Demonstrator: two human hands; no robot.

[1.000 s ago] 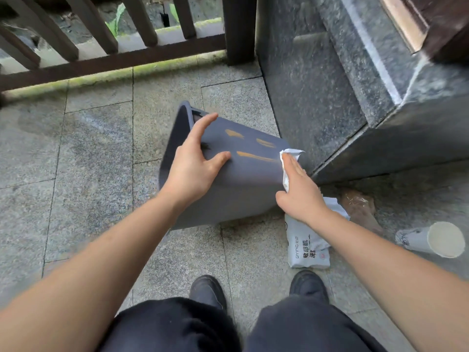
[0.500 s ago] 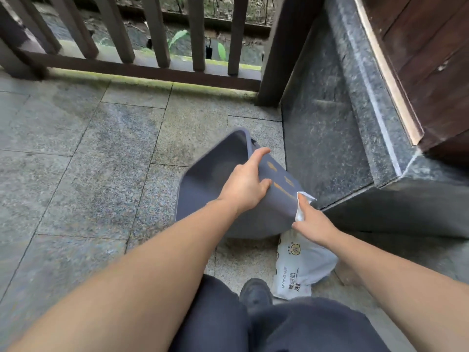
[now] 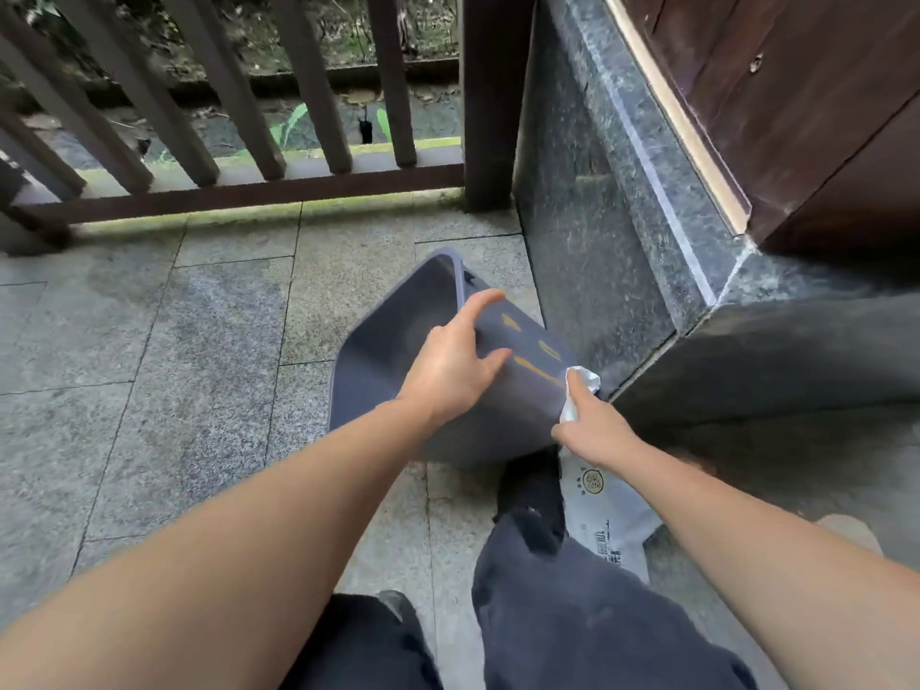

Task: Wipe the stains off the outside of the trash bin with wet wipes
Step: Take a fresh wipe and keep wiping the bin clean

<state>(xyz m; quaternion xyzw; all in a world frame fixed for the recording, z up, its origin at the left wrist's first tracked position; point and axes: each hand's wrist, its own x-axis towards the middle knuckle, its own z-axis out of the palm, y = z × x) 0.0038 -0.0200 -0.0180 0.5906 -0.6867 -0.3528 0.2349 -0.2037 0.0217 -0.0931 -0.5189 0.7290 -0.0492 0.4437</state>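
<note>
A dark grey trash bin (image 3: 393, 356) lies tilted on its side on the stone floor, its open mouth facing away towards the railing. Three orange stains (image 3: 535, 353) streak its upturned side. My left hand (image 3: 450, 363) rests spread on that side, thumb and fingers pressing the bin. My right hand (image 3: 590, 425) holds a white wet wipe (image 3: 580, 390) against the bin's right edge, just below the lowest stain. A white pack of wipes (image 3: 605, 515) lies on the floor under my right forearm.
A dark granite step and wall (image 3: 597, 231) stand close on the bin's right. A brown wooden railing (image 3: 249, 191) runs across the back. My dark trouser legs and a black shoe (image 3: 527, 490) sit just behind the bin. Grey paving spreads to the left.
The view has swung and lifted, so the bin sits further right and lower in the frame. My left hand stays on the bin; my right hand keeps the wipe at the bin's right edge.
</note>
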